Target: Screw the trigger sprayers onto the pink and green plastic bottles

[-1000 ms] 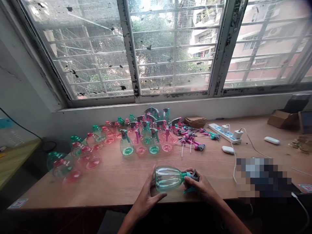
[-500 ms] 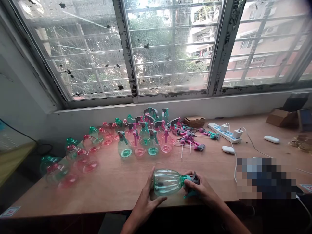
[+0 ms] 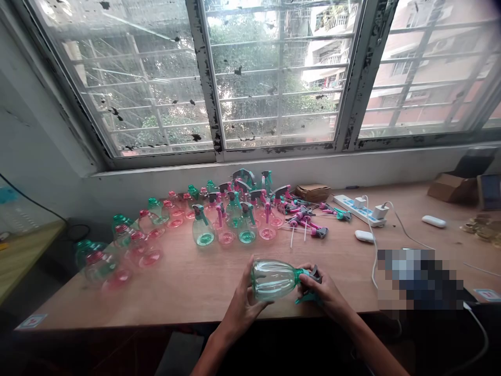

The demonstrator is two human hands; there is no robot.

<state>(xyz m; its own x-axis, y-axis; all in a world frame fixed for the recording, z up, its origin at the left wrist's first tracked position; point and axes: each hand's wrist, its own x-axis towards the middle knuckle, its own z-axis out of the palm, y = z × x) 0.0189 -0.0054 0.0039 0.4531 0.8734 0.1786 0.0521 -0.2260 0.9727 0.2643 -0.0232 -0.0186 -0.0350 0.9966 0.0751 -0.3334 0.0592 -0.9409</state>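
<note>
1. Daylight enters through a grey metal-framed window with flaking paint, above a long brown wooden table set against the wall.
2. At the left, rounded see-through pink and green plastic bottles stand without spray heads, apparently grouped so as not to mix with the fitted ones.
3. Next come pink and green plastic spray bottles with heads on, crowded upright near the wall, probably to save room.
4. The left hand curls around the base of a clear green ribbed plastic bottle, which lies sideways near the table's front edge; this likely steadies it (whether it also rests on the wood, I cannot tell).
5. The right hand grips the grey-and-teal plastic spray head at that bottle's neck, seemingly to hold both parts in line.
6. Behind the hands, slightly right, loose pink, teal and grey plastic spray heads with thin white tubes lie heaped.
7. For movement, plain wood stretches leftward and forward of the hands; the front edge runs just below them, and at right a white cable from the white-and-blue plastic power strip narrows the room.
</note>
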